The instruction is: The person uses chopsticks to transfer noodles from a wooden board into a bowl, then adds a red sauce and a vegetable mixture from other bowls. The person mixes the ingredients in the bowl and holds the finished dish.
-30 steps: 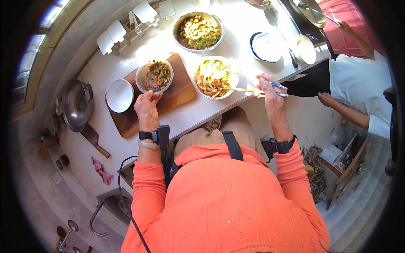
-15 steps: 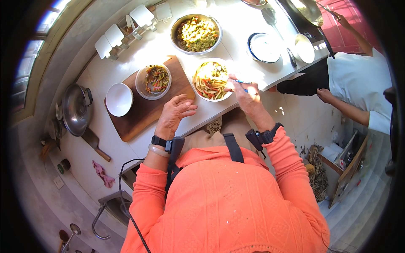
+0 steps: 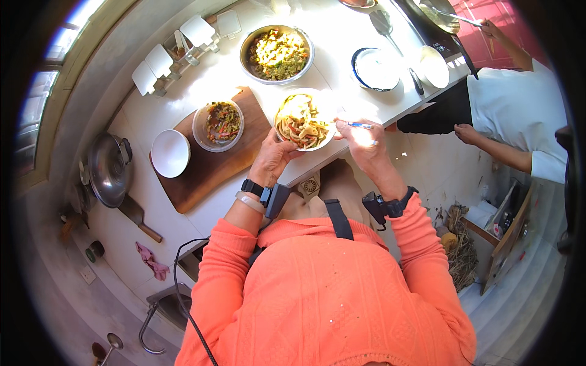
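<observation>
At the counter's front edge stands a white bowl (image 3: 321,145) of noodles (image 3: 300,125) mixed with vegetables. My left hand (image 3: 273,157) is closed on its near left side, thumb by the rim. In my right hand (image 3: 368,149), just right of the bowl, are chopsticks (image 3: 360,125) with blue ends; their tips are hard to see in the glare. To the left, a clear plastic bowl (image 3: 196,129) with chopped vegetables and an empty white bowl (image 3: 171,154) rest on a wooden cutting board (image 3: 253,116). Behind the noodles is a large metal basin (image 3: 245,68) of chopped vegetables and yellow pieces.
A cleaver (image 3: 139,218), a metal wok lid (image 3: 110,171) and a pink cloth (image 3: 151,261) lie left. White seasoning boxes (image 3: 160,60) line the wall. At right are a blue-rimmed bowl (image 3: 355,68), a cream bowl (image 3: 434,68) and another person (image 3: 503,116) by a pan (image 3: 442,21).
My left hand has come from above the cutting board to the noodle bowl and taken hold of it. My right hand has drawn the chopsticks out of the noodles, slightly right.
</observation>
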Demonstrator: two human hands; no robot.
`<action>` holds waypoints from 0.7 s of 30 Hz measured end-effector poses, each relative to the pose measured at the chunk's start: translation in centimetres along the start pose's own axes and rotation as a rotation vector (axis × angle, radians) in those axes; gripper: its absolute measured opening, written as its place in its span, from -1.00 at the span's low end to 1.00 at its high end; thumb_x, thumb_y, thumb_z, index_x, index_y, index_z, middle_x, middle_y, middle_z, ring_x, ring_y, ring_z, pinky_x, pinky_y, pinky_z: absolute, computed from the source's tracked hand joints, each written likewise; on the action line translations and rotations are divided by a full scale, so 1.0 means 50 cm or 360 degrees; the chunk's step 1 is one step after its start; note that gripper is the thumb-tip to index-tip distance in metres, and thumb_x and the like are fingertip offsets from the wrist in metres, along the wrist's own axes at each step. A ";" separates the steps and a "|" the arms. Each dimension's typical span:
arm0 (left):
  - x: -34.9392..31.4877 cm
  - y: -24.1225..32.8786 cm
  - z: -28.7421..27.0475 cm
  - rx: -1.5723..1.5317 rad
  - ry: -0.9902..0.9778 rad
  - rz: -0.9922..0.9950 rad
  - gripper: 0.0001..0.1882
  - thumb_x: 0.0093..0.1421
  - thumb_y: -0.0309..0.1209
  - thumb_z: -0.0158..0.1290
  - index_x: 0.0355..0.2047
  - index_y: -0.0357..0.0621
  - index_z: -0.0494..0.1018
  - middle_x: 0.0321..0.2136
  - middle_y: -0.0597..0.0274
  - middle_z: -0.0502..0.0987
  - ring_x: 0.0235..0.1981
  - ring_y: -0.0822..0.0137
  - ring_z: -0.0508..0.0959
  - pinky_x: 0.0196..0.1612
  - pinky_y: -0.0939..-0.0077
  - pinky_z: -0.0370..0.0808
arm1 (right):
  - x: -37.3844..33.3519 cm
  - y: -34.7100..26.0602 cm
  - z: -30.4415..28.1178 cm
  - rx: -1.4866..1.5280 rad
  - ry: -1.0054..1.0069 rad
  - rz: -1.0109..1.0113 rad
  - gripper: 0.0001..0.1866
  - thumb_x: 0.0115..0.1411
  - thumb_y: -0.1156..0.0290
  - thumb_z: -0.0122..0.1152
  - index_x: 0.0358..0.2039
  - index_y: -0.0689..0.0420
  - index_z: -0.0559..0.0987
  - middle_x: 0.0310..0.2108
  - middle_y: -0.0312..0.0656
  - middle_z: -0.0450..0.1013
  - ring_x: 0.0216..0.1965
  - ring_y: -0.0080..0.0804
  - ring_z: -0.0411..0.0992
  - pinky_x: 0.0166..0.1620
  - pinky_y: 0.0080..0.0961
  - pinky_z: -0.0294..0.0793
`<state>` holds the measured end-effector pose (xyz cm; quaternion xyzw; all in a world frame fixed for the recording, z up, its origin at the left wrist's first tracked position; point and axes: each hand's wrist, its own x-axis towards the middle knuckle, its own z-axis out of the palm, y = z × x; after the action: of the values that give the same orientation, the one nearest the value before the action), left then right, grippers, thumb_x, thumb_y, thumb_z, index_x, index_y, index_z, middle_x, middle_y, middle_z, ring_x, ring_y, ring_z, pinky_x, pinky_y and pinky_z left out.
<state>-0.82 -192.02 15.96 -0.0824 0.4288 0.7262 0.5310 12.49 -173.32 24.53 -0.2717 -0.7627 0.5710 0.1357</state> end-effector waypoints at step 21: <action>-0.036 0.004 0.044 -0.0048 -0.0001 0.0000 -0.17 -0.11 -0.81 -0.06 0.27 -0.22 0.18 0.09 -0.01 0.45 0.05 0.03 0.55 -0.02 0.04 0.63 | -0.037 -0.135 -0.007 0.0209 0.0139 0.0059 -0.83 0.24 0.53 0.18 -0.21 0.31 0.65 -0.35 -0.13 0.61 -0.46 -0.49 0.58 -0.33 -0.58 0.57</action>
<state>0.54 -191.72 18.46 -0.0901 0.4177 0.7326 0.5299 12.40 -175.46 31.21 -0.3009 -0.7117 0.6099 0.1759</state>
